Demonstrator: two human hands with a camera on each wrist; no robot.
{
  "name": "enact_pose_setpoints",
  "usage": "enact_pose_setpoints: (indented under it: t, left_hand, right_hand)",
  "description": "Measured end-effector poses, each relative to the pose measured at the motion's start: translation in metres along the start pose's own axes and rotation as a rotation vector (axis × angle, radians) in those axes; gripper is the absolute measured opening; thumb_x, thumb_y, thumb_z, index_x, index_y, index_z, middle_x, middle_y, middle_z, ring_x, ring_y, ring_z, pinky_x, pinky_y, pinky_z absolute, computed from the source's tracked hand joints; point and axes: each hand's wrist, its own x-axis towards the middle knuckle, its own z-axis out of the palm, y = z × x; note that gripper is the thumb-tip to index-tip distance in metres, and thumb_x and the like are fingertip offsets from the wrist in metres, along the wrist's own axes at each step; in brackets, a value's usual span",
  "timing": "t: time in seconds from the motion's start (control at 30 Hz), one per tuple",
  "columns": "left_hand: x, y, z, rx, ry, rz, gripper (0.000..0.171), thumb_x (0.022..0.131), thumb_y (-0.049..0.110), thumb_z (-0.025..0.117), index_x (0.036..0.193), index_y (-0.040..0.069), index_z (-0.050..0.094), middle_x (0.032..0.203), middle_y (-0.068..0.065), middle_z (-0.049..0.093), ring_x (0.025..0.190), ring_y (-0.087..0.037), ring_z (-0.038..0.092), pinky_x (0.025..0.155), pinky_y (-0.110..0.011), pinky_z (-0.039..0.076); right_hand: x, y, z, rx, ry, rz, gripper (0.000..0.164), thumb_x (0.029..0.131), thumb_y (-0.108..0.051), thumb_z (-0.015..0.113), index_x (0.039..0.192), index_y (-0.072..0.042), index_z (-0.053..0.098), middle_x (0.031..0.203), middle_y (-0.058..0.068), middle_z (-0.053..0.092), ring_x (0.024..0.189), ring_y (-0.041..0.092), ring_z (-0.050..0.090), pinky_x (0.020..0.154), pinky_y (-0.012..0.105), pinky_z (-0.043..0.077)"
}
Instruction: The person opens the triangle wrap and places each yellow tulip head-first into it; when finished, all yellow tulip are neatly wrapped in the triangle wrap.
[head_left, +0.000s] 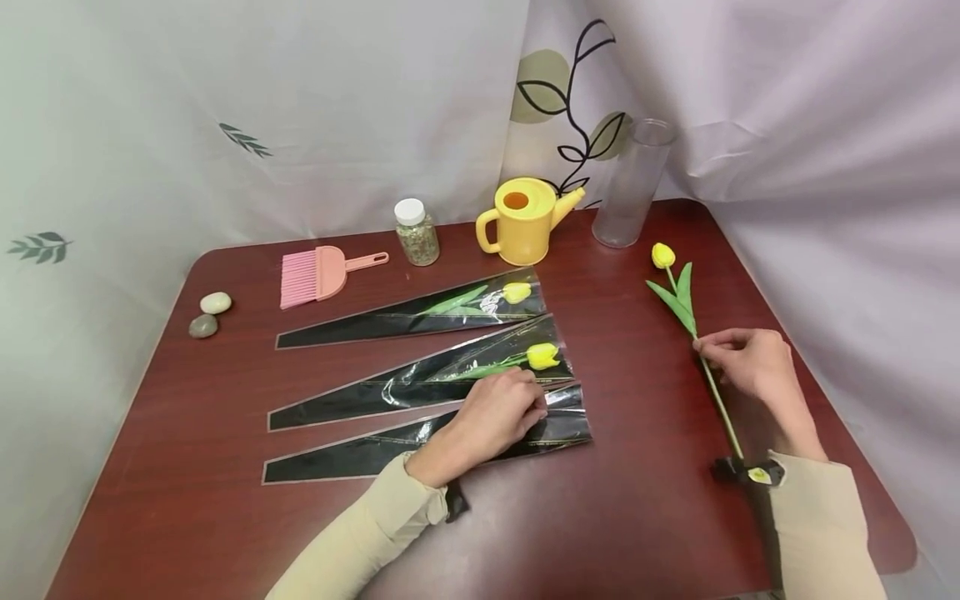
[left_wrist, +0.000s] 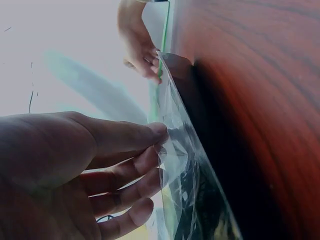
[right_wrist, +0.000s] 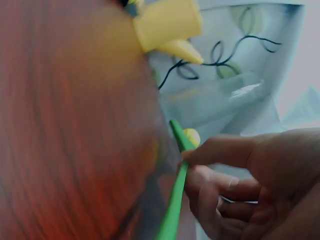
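Observation:
My right hand (head_left: 753,364) pinches the green stem (head_left: 722,406) of a yellow artificial tulip (head_left: 683,306) at the right side of the table. The bloom points away from me, and two leaves spread below it. My left hand (head_left: 501,414) is over the wide end of the nearest black flower sleeve (head_left: 322,467). In the left wrist view, its thumb and fingers pinch the sleeve's clear film (left_wrist: 175,155). Beyond it lie a middle sleeve (head_left: 318,412) and a far sleeve (head_left: 337,331), each with a yellow tulip inside.
Along the back stand a jar with a white lid (head_left: 417,233), a yellow watering can (head_left: 525,229) and a clear glass vase (head_left: 630,192). A pink brush and dustpan (head_left: 322,273) lies left of them. Two stones (head_left: 216,303) sit near the left edge.

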Motion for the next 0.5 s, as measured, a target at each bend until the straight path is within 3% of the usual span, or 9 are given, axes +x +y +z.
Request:
enact_pose_setpoints:
  t: [0.17, 0.27, 0.5]
  left_hand:
    - [0.001, -0.002, 0.0, -0.008, -0.015, 0.003, 0.006, 0.09, 0.023, 0.072, 0.084, 0.023, 0.073, 0.087, 0.01, 0.062, 0.085, -0.011, 0.059, 0.071, -0.03, 0.051]
    - [0.002, -0.002, 0.0, -0.016, -0.012, 0.015, 0.006, 0.09, 0.023, 0.072, 0.085, 0.023, 0.073, 0.087, 0.01, 0.062, 0.085, -0.011, 0.059, 0.071, -0.03, 0.051]
    - [0.003, -0.004, -0.001, -0.051, 0.004, 0.006, 0.008, 0.091, 0.021, 0.07, 0.084, 0.022, 0.072, 0.086, 0.01, 0.061, 0.084, -0.01, 0.058, 0.07, -0.03, 0.051]
  right_hand:
    - [-0.014, -0.007, 0.004, 0.598, -0.094, 0.087, 0.024, 0.088, -0.018, 0.075, 0.103, 0.0, 0.074, 0.082, 0.001, 0.073, 0.059, 0.01, 0.061, 0.049, 0.022, 0.049]
    - [-0.026, -0.011, 0.008, 0.864, -0.107, 0.107, 0.016, 0.087, -0.011, 0.076, 0.101, -0.004, 0.076, 0.088, 0.003, 0.074, 0.063, 0.01, 0.063, 0.05, 0.021, 0.049]
    - [-0.052, -0.017, 0.015, 1.119, -0.008, 0.033, 0.016, 0.088, 0.001, 0.07, 0.103, 0.005, 0.072, 0.089, 0.009, 0.074, 0.07, 0.019, 0.072, 0.058, 0.027, 0.056]
